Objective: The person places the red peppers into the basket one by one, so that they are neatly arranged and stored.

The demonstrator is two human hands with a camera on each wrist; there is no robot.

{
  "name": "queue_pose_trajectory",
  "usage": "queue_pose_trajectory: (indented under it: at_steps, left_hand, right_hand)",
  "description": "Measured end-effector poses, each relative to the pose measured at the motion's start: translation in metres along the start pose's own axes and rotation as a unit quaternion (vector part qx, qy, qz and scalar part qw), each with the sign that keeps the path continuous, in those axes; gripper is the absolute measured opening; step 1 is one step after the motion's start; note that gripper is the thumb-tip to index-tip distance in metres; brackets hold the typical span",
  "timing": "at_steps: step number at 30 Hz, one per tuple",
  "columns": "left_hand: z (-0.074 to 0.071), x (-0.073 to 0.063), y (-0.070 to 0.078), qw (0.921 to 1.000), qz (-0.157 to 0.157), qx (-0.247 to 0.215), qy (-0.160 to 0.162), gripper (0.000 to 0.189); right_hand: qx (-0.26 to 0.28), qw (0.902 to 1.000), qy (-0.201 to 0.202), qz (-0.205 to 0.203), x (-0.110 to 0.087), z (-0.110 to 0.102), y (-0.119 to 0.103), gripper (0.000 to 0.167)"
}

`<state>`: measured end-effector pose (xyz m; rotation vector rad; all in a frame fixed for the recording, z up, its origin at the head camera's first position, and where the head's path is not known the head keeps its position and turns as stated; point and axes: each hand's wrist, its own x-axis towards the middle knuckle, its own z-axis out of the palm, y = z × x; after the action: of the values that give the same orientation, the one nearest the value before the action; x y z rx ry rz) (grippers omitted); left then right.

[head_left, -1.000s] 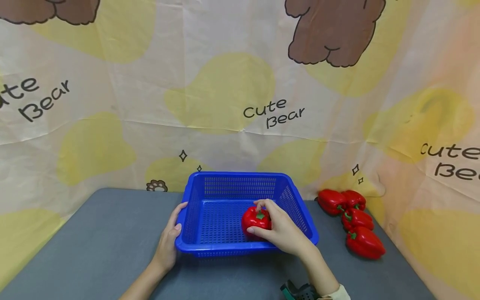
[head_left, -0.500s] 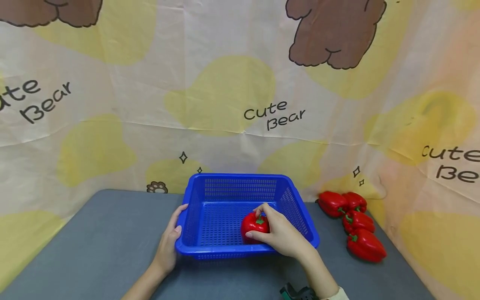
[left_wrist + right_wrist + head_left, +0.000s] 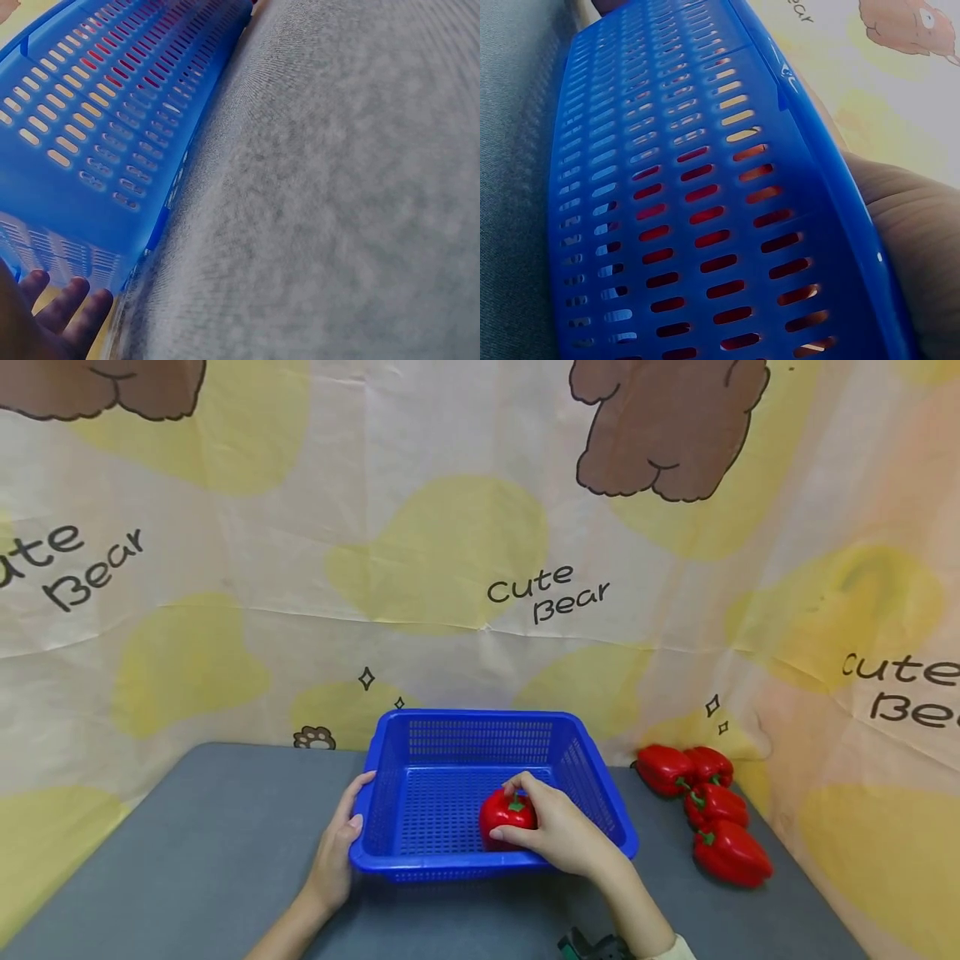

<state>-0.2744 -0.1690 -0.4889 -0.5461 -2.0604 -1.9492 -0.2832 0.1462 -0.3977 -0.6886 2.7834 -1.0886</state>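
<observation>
A blue plastic basket [image 3: 438, 862] with slotted walls sits on the grey table. Inside it, near the front right, is a red bell pepper [image 3: 501, 827] with its green stem up. My right hand [image 3: 566, 835] reaches over the front rim and grips this pepper, thumb in front and fingers at its top and far side. Through the slots in the right wrist view, red shows behind the basket wall [image 3: 810, 187]. My left hand [image 3: 330, 860] rests against the basket's left side, fingers fairly straight; its fingertips [image 3: 97, 300] touch the outer end wall in the left wrist view.
Several red bell peppers [image 3: 716, 806] lie in a row on the table at right, beside the basket. A patterned cloth [image 3: 450, 552] hangs behind and to the right of the table. A dark strapped device [image 3: 596, 945] sits at the right wrist.
My right hand and the pepper in it have shifted slightly down and left within the basket. The left hand keeps its place on the basket's side.
</observation>
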Motion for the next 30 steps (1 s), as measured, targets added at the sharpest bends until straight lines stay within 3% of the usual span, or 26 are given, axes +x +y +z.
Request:
queue_pose_trajectory:
  at_steps: [8,14,21,30]
  left_hand:
    - [-0.0011,-0.0001,-0.0015,0.9999,-0.003,0.007,0.01,0.055]
    - [-0.0004,0.0005,-0.0019,1.0,0.002,-0.004,-0.004,0.055]
    - [0.0006,0.0004,-0.002,0.9999,-0.003,-0.013,-0.005,0.055]
    - [-0.0001,0.0018,-0.0019,0.9998,-0.016,0.009,0.0,0.055]
  right_hand:
    - [-0.024,0.9995,-0.009,-0.02,0.0018,0.0019,0.0025,0.044]
    - [-0.061,0.9963,-0.038,-0.046,-0.0002,0.0015,0.003,0.039]
    - [-0.054,0.9968,-0.046,-0.036,-0.0005,0.0013,0.0034,0.039]
    - [-0.066,0.9958,-0.047,-0.041,0.0022,0.0009,0.0038,0.04]
